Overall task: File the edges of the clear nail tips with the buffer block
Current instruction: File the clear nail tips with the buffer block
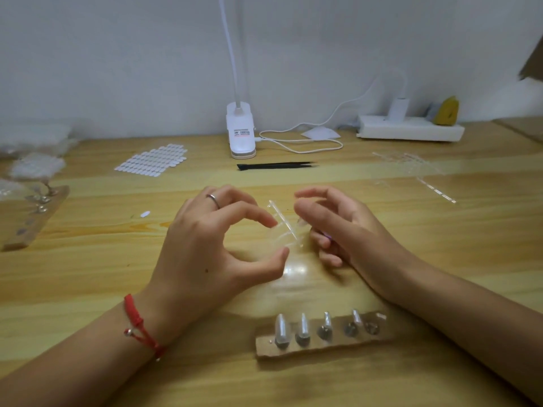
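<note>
Forefinger and thumb of the left hand point(205, 248) arch wide and pinch a clear strip of nail tips point(283, 227) between their tips, at the centre of the view. The strip's straight spine slants up toward 11 o'clock. A ring point(213, 199) sits on one finger and a red cord bracelet point(138, 327) on the wrist.

Just at 3 o'clock of the strip, the right hand point(343, 230) has its fingers curled, thumb and forefinger close by the strip's edge. A purple sliver point(328, 237) shows under the lower fingers. I cannot tell whether this hand grips anything, nor whether the sliver is the buffer block.

Both forearms rest over a pale wooden table point(88, 274) with a glossy grain. At 6 o'clock lies a wooden holder point(323, 343) with five metal posts, some carrying clear tips. At 9 o'clock a second wooden board point(35, 221) lies aslant, with clear bags point(35, 160) beyond it at 10. At 11 lies a sheet of white ovals point(152, 161), and one loose white oval point(145, 214) lies nearer.

At 12 stands a white clip lamp point(240, 130), with black tweezers point(276, 165) lying just before it. Its white cable point(302, 142) loops toward a power strip point(410, 130) at 1 o'clock, beside a yellow object point(446, 111). More clear strips point(411, 168) lie at 2. A plain pale wall point(117, 54) backs the table.
</note>
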A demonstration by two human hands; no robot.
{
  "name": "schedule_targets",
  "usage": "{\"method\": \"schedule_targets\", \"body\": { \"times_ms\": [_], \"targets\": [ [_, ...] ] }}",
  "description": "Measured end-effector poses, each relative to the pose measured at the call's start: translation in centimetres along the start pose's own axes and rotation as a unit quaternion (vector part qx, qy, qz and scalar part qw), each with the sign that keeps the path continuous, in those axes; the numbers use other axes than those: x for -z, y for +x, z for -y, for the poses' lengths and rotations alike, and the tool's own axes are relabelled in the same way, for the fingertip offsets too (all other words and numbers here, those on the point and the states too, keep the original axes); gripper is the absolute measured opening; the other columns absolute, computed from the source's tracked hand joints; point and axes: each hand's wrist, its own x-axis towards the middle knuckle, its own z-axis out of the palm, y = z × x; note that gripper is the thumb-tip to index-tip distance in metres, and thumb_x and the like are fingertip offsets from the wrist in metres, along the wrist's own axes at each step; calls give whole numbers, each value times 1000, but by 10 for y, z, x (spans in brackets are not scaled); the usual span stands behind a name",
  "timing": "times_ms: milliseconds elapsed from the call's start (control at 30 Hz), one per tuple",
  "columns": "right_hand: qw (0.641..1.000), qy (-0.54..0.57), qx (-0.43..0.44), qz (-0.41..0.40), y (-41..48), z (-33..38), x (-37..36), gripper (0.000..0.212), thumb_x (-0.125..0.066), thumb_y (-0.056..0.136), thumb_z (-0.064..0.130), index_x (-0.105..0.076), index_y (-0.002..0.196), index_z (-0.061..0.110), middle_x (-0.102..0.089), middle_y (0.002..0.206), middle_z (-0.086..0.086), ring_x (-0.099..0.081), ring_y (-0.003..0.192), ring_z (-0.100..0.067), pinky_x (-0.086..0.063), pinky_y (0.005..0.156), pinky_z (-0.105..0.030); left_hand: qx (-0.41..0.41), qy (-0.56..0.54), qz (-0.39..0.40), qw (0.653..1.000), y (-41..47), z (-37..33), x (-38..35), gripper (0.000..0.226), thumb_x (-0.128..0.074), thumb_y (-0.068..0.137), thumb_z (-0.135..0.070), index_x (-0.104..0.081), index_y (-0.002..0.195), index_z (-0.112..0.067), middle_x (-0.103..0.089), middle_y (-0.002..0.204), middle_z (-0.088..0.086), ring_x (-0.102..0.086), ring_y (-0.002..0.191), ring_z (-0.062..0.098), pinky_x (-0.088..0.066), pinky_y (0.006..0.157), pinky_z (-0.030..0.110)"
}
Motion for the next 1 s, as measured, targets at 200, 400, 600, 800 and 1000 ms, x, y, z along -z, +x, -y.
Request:
{"method": "schedule_targets", "body": {
  "times_ms": [200, 400, 600, 800, 1000],
  "targets": [
    [994, -88, 46, 34, -11, 8, -8, 18, -77, 78, 28, -67, 86, 16, -54, 57, 19, -46, 49, 4, -36, 47, -6, -45, -9, -22, 999, -2, 1, -1, 32, -68, 66, -45, -71, 85, -20, -60, 90, -4, -60, 87, 20, -46, 77, 46],
    [997, -52, 57, 12, -10, 9, -8, 7, -69, 84, 12, -66, 78, 13, -51, 46, 20, -50, 46, 6, -35, 49, -3, -9, -52, -10, 999, -1, 1, 0, 37, -69, 69, -48, -71, 95, -22, -58, 94, -5, -57, 88, 11, -45, 83, 28],
    [996, -43, 72, 14, -9, 7, -7, 4, -71, 82, 12, -68, 80, 10, -54, 47, 19, -51, 45, 5, -36, 48, -3, 136, -233, 23, 963, 2, 4, -1, 20, -72, 68, -49, -74, 78, -32, -65, 84, -11, -55, 81, 2, -39, 75, 15],
    [998, 5, 59, -12, -5, 7, -6, 19, -71, 68, 32, -71, 76, 15, -60, 58, 15, -53, 48, 4, -37, 47, -4, 173, -308, 55, 934, 3, 5, 1, 16, -71, 65, -45, -75, 68, -30, -67, 79, -11, -55, 69, -4, -39, 68, 10],
    [999, 8, 52, -7, -3, 2, -3, 20, -75, 66, 34, -72, 77, 18, -56, 55, 16, -48, 46, 2, -34, 46, -4, 197, -366, 82, 906, 4, 7, 1, 20, -73, 62, -43, -75, 68, -25, -65, 79, -9, -53, 74, 12, -40, 65, 16]
  ]
}}
